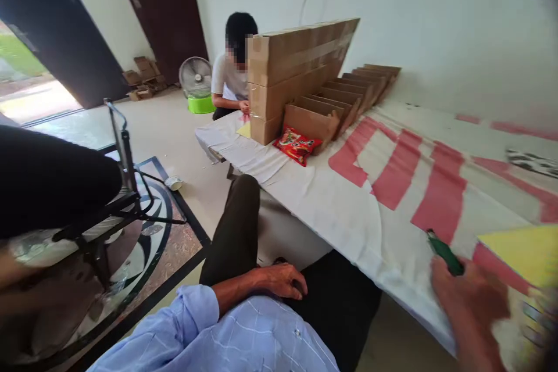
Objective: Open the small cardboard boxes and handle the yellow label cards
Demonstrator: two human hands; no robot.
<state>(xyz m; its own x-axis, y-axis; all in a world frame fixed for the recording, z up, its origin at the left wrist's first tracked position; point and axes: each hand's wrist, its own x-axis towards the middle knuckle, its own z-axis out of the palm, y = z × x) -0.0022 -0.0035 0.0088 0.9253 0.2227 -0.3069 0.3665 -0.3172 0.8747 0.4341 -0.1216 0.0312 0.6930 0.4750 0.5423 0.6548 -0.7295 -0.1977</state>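
Observation:
My left hand [284, 281] rests on my lap, its fingers loosely bent and the thumb a little apart from them, with nothing visible in it. Over the near right part of the cloth-covered table, my right hand [473, 296] grips a green box cutter [444, 253], slightly blurred; its front end points away from me. Close to this hand lies a yellow sheet [523, 250]. Farther off on the table, a red snack packet [296, 144] leans against the nearest open cardboard box [310, 122].
Stacked closed cartons [300, 64] stand at the table's far left end, beside a row of open boxes [370, 84]. A person [226, 78] sits behind the cartons. On the floor are a fan [196, 77], a black-framed chair [131, 174] and cardboard scraps [146, 77].

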